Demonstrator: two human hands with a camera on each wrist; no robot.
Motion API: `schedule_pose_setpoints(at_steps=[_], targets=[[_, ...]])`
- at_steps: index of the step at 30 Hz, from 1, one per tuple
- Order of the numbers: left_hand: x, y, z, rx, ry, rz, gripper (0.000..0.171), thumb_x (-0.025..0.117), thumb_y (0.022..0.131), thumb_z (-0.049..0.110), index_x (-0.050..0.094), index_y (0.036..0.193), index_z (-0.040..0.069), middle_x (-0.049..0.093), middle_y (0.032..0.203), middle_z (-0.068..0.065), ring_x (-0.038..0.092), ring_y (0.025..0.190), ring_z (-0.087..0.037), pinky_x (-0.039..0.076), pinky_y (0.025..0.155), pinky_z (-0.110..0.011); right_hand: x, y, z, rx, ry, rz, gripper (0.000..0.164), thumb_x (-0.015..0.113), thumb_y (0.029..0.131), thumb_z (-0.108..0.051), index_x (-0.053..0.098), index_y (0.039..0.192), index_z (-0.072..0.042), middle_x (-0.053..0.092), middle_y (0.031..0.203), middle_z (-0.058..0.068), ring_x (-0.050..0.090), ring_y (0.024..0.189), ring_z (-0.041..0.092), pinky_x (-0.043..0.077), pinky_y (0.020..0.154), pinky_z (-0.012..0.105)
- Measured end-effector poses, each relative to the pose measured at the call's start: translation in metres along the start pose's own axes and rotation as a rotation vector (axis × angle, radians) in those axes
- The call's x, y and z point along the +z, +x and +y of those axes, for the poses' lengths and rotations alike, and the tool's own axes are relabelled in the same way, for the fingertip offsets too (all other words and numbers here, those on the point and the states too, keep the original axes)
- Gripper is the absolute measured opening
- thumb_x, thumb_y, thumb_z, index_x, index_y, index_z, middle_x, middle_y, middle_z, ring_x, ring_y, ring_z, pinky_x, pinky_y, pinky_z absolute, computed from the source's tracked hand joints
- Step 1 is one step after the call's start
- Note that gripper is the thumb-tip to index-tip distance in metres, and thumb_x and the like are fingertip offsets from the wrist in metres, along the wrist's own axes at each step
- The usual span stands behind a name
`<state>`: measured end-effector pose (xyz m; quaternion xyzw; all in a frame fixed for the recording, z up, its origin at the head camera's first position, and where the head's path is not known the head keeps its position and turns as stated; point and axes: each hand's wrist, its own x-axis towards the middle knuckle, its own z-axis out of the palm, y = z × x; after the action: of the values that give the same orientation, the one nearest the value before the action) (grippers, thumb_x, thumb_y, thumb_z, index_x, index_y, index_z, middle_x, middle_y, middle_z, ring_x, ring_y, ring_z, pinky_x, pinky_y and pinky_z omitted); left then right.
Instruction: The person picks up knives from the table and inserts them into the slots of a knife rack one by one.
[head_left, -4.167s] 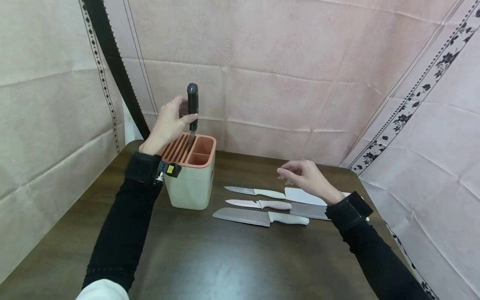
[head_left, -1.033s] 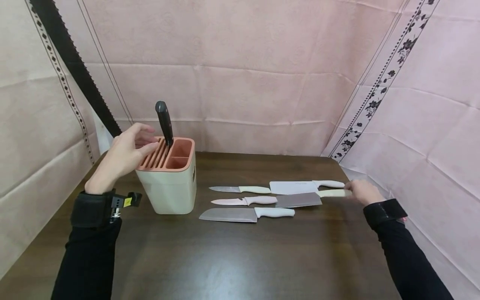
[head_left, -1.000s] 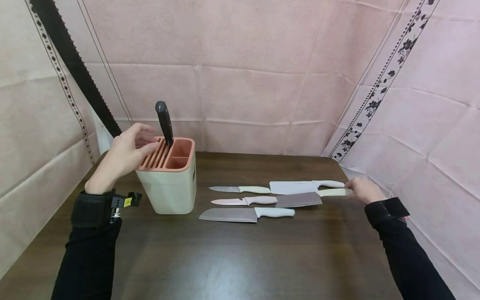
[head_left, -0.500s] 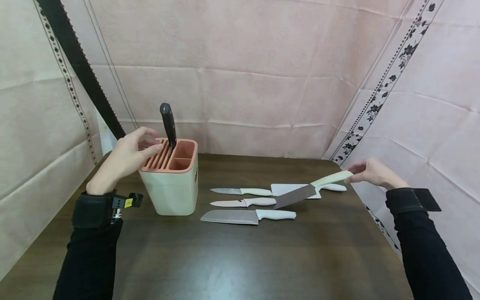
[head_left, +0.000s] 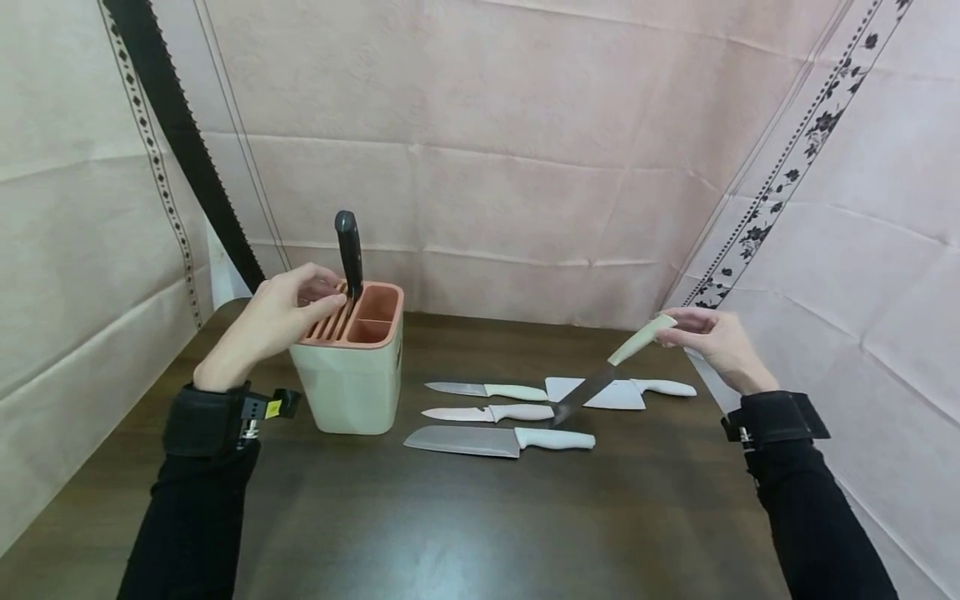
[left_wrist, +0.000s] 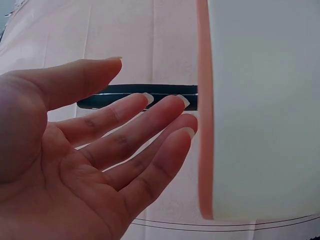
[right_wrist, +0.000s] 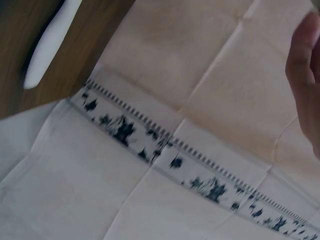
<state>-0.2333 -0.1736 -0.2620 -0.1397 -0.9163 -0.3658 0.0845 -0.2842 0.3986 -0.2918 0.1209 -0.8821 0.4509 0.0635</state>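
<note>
My right hand (head_left: 712, 342) pinches the pale green handle of a grey-bladed cleaver (head_left: 592, 390). Its handle end is raised and the blade slants down to the left, its lower end close to the table among the other knives. In the right wrist view only part of that hand (right_wrist: 304, 75) shows, at the right edge. My left hand (head_left: 281, 315) is at the slotted side of the pale green knife block (head_left: 348, 392), fingers loose and holding nothing. Beside its fingertips a black-handled knife (head_left: 349, 250) stands in a slot, also visible as a dark handle (left_wrist: 170, 90) in the left wrist view.
Left of the cleaver lie a small green-handled knife (head_left: 517, 391), a white-handled knife (head_left: 525, 412) and a wide-bladed knife (head_left: 465, 440). A white cleaver (head_left: 663, 387) lies behind. Cloth (head_left: 510, 200) hangs around the brown table (head_left: 450, 525).
My right hand has taken the grey cleaver by its handle, lifted that end and brought it left, tilting the blade steeper. Earlier, my left hand let go of the black knife, which stays in the block.
</note>
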Motion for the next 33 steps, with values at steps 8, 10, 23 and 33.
schedule_pose_setpoints(at_steps=[8,10,23,33], targets=[[0.012,0.007,0.003,0.025,-0.001,0.011,0.038,0.051,0.1,0.029,0.054,0.127,0.002,0.061,0.123,-0.023,0.056,0.111,-0.037,0.046,0.095,-0.056,0.023,0.003,-0.013,-0.049,0.178,0.123,0.041,0.071,0.087,-0.012,0.061,0.124,0.002,0.073,0.087,-0.02,0.07,0.076,0.001,0.052,0.073,0.014],[0.014,0.008,0.005,0.028,-0.009,0.013,0.039,0.051,0.1,0.029,0.054,0.128,0.002,0.061,0.124,-0.023,0.057,0.111,-0.037,0.047,0.094,-0.055,0.027,0.003,-0.02,-0.069,0.208,0.154,0.04,0.072,0.086,-0.008,0.062,0.122,0.003,0.073,0.086,-0.019,0.069,0.077,0.0,0.052,0.071,0.013],[0.034,0.017,0.015,0.065,-0.076,0.018,0.04,0.054,0.099,0.029,0.054,0.129,0.003,0.061,0.125,-0.018,0.057,0.104,-0.031,0.051,0.092,-0.047,0.032,0.01,-0.049,-0.102,0.125,0.245,0.039,0.075,0.084,-0.015,0.066,0.119,0.0,0.071,0.085,-0.023,0.067,0.081,-0.006,0.052,0.073,0.011],[0.039,0.015,0.016,0.07,-0.04,-0.012,0.032,0.054,0.099,0.019,0.056,0.125,0.001,0.061,0.122,-0.02,0.057,0.104,-0.033,0.05,0.091,-0.047,0.047,0.021,-0.065,-0.152,0.153,0.206,0.036,0.075,0.083,-0.01,0.067,0.117,0.001,0.071,0.083,-0.021,0.067,0.078,-0.004,0.05,0.068,0.011]])
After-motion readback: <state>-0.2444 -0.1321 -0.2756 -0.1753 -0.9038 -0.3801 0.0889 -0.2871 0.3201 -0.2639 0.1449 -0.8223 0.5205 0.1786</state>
